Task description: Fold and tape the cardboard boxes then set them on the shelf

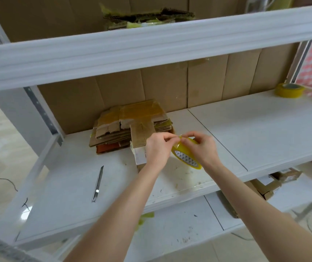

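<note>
Right hand [201, 148] curls its fingers around a yellow tape roll [186, 156] and holds it tilted above the middle shelf [255, 129]. I see my left hand [158, 148] meeting it, thumb and forefinger pinching at the roll's top rim; I cannot tell if a loose end is lifted. Just beneath the left hand sits a small cardboard box [141, 146], partly hidden. Behind it, touching, lies a stack of flattened cardboard boxes [130, 123] against the shelf's cardboard backing. To the left a slim metal cutter [98, 183] lies on the shelf. Far right, a second tape roll [289, 90] rests near the back corner. Taped boxes [270, 184] show on the lower level.
</note>
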The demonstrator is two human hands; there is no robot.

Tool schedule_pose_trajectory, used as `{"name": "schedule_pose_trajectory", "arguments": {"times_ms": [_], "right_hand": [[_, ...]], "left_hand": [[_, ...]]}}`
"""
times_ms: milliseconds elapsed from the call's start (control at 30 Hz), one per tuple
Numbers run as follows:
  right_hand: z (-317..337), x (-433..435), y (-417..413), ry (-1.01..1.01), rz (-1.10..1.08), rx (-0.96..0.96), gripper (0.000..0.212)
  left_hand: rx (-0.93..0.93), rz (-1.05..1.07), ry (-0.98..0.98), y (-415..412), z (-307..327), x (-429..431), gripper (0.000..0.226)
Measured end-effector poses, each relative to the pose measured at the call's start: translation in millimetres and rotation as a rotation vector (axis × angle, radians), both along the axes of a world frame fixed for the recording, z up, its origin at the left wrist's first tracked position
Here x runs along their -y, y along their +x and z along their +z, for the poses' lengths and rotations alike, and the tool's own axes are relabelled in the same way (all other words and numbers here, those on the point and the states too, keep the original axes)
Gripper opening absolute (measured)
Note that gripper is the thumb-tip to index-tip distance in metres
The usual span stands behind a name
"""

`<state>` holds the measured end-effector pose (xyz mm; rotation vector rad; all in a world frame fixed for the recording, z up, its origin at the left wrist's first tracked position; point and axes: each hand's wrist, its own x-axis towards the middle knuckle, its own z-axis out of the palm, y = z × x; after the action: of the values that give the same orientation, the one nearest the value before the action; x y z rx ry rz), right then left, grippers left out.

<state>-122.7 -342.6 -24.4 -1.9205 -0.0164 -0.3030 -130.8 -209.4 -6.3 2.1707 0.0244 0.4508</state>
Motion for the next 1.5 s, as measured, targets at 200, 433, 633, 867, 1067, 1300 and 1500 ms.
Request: {"name": "schedule_pose_trajectory", "arguments": {"times_ms": [200, 433, 633, 867, 1067, 1300, 1500], "right_hand": [[0, 7, -4, -0.031, 0.127, -0.005, 0.017], [1, 6, 5, -0.247, 0.197, 0.080, 0.037], [-21, 10, 15, -0.434, 0.161, 0.095, 0.035], [-47, -2, 20, -0.859, 0.194, -0.003, 0.035], [-24, -45, 17, -0.414, 0.095, 0.254, 0.030], [-24, -87, 13, -0.445, 0.273, 0.194, 0.043], [-20, -76, 35, -0.122, 0.292, -0.022, 0.035]], "left_hand": [[-0.020, -0.004, 0.045, 0, -1, 1, 0.011], [0.097, 0.050, 0.240, -8, -3, 2, 0.014], [0.254, 0.217, 0.334, -20, 5, -34, 0.017], [0.238, 0.340, 0.147, -41, -36, -98, 0.023], [0.235, 0.308, 0.130, -45, -52, -89, 0.032], [0.087, 0.175, 0.107, -16, -43, -75, 0.044], [0.031, 0.226, 0.035, -1, -49, -86, 0.066]]}}
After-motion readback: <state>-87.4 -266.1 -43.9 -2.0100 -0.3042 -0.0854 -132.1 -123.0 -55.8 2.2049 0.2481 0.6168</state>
